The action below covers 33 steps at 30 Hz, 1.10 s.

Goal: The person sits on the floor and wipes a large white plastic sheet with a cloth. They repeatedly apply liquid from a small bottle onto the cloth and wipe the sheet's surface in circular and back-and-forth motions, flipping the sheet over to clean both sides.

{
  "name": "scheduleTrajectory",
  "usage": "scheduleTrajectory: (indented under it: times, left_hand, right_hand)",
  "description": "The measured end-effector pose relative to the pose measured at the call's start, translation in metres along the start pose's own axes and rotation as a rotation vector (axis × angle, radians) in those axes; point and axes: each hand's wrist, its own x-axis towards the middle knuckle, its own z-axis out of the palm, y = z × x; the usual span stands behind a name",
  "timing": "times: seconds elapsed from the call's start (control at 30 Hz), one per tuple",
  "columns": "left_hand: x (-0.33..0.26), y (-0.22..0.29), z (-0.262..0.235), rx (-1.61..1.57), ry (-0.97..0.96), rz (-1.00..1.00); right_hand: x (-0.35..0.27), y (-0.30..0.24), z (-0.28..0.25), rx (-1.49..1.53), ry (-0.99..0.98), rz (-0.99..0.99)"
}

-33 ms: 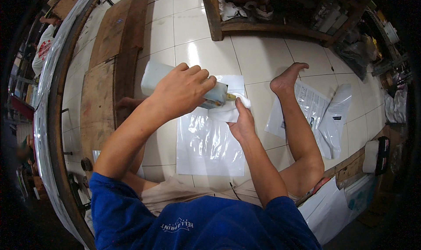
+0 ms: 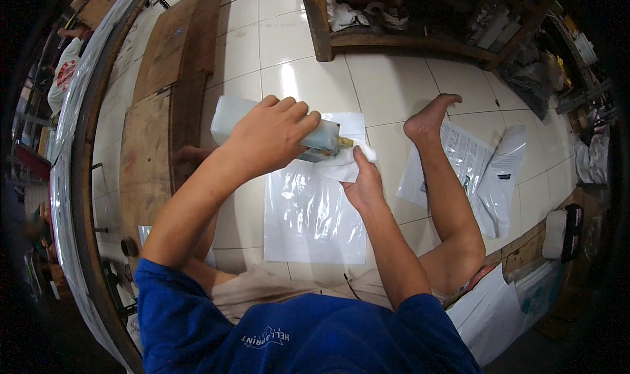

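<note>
A blue shirt [image 2: 315, 334] with a pale print on the chest fills the lower edge, and beige shorts [image 2: 282, 285] show just beyond it. From there the two forearms reach forward over a glossy white plastic sheet [image 2: 312, 216] that lies flat on the floor between the legs. The right hand [image 2: 365, 185] pinches a folded white cloth [image 2: 341, 171], thumb on top; its other fingers are mostly hidden beneath. The left hand [image 2: 275, 134] wraps over a pale, boxy bottle [image 2: 230, 115] from above, its fingers curled round the side. The bottle lies tilted over the far part of the sheet, its yellowish nozzle [image 2: 345, 142] pointing right at the cloth, though whether the two touch I cannot tell. To the right, beside the bent right leg [image 2: 453, 197], a printed white sheet [image 2: 464, 152] and a crumpled plastic piece [image 2: 503, 187] lie on the tiles. On the left, brown wooden boards [image 2: 154, 121] run away along the floor, near a long plastic-wrapped edge [image 2: 72, 151]. Farther ahead, a wooden bench [image 2: 407, 42] holds dark, cluttered items, and at the far left another person in a white shirt [image 2: 64, 79] is partly in view
</note>
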Motion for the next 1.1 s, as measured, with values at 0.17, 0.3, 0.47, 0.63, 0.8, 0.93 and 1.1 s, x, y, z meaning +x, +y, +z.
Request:
scheduleTrajectory:
  times: [0.17, 0.3, 0.47, 0.63, 0.8, 0.93, 1.1]
  left_hand:
    - [-0.013, -0.037, 0.048, -0.475, 0.105, -0.157]
    - [-0.006, -0.067, 0.104, -1.133, 0.269, -0.364]
    - [0.051, -0.091, 0.161, -1.558, 0.482, -0.484]
    - [0.119, -0.110, 0.209, -1.525, 0.752, -0.572]
    - [0.163, -0.120, 0.253, -1.458, 0.871, -0.608]
    - [0.158, -0.123, 0.252, -1.089, 0.719, -0.801]
    - [0.040, -0.003, 0.237, -1.011, 0.325, -0.678]
  right_hand:
    - [0.020, -0.017, -0.022, 0.107, -0.034, 0.020]
    - [0.026, -0.029, -0.037, 0.104, -0.047, 0.031]
    - [0.023, -0.043, -0.057, 0.093, -0.034, 0.004]
    - [-0.006, -0.066, -0.053, 0.065, -0.024, -0.063]
    - [-0.037, -0.080, -0.079, -0.214, 0.233, -0.230]
    - [-0.042, -0.080, -0.086, -0.471, 0.337, -0.163]
    - [-0.041, -0.070, -0.110, -0.833, 0.248, -0.071]
